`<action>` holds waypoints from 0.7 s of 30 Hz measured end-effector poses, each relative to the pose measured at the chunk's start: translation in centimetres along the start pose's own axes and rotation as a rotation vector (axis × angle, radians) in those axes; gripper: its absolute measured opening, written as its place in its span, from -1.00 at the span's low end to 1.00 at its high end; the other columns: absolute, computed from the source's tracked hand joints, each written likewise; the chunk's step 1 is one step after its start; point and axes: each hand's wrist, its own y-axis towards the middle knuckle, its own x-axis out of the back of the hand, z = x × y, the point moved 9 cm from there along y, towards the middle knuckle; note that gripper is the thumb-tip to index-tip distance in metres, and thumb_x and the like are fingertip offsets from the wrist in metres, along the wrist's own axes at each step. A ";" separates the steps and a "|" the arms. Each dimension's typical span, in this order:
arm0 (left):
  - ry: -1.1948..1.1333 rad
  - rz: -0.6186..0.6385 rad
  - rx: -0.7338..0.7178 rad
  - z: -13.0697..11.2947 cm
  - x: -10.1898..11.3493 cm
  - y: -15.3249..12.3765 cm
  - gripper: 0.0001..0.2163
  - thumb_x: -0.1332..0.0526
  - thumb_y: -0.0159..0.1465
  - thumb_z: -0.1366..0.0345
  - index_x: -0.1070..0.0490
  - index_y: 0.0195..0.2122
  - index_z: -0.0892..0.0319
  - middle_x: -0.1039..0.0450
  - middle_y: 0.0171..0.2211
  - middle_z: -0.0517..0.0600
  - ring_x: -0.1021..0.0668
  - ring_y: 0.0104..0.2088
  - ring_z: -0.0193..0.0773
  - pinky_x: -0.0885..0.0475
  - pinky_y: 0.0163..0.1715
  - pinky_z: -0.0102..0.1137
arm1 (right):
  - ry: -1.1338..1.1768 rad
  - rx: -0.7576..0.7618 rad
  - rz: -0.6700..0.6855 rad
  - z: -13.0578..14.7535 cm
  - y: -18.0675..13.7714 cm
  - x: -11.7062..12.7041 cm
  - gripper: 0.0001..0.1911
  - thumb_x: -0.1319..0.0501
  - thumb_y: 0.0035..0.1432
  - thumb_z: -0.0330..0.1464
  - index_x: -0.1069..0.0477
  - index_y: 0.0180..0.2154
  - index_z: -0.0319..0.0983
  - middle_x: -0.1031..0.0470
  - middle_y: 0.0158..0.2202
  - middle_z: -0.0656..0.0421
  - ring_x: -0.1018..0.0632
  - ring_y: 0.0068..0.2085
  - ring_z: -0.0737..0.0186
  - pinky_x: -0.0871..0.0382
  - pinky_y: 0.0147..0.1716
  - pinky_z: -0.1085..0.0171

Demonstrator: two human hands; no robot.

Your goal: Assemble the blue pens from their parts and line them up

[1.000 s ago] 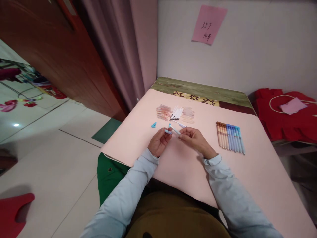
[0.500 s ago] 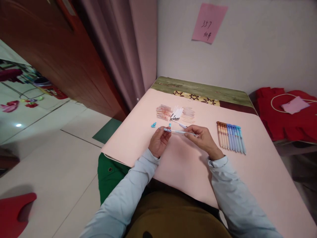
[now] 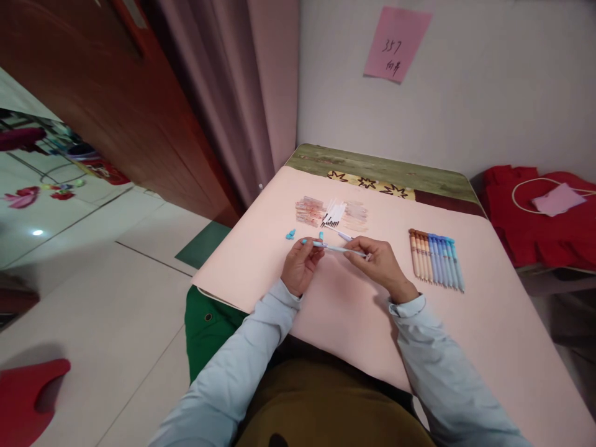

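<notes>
Over the near part of the table, a light-blue pen lies level between my two hands. My left hand pinches its bright-blue end, which pokes out past the thumb. The other, pale end is closed in the fingertips of my right hand. Just beyond the pen is another pen piece, pale with a dark part, lying on the table. Small bright-blue caps rest left of it, and one more blue piece stands right behind my left fingers.
White refills with black ends lie between clear brownish tubes and paler tubes. A row of brown and blue pens lies to the right on the pink-covered table. Red cloth sits beyond the right edge.
The pen's bright-blue end now sticks out further left past my left thumb. My right hand has shifted slightly left along with the pen. The loose parts on the table stay put.
</notes>
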 end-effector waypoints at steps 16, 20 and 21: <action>0.117 -0.011 -0.033 -0.2 0.2 -0.2 -0.69 -0.48 0.01 0.26 -0.45 -0.30 0.24 -0.58 -0.32 0.00 -0.56 -0.44 -0.42 -0.50 -0.37 -0.49 | -0.023 0.035 -0.041 -0.4 0.1 -0.9 -0.77 -0.24 0.14 -0.22 -0.52 -0.33 -0.25 -0.40 -0.53 0.24 -0.28 -0.54 0.37 -0.14 -0.53 0.36; 0.080 -0.026 -0.026 -0.3 0.3 -0.1 -0.70 -0.46 0.04 0.25 -0.45 -0.27 0.24 -0.58 -0.33 -0.01 -0.56 -0.43 -0.43 -0.51 -0.37 -0.51 | -0.077 0.068 -0.065 0.1 0.0 -0.9 -0.78 -0.24 0.15 -0.22 -0.54 -0.32 -0.24 -0.37 -0.58 0.27 -0.28 -0.56 0.37 -0.14 -0.53 0.35; 0.074 -0.029 -0.024 -0.3 0.3 -0.1 -0.71 -0.46 0.05 0.26 -0.45 -0.27 0.24 -0.58 -0.32 0.00 -0.56 -0.43 -0.43 -0.51 -0.37 -0.51 | -0.096 0.078 -0.077 0.2 0.0 -0.8 -0.80 -0.24 0.15 -0.23 -0.54 -0.32 -0.23 -0.38 -0.58 0.27 -0.29 -0.56 0.37 -0.15 -0.53 0.35</action>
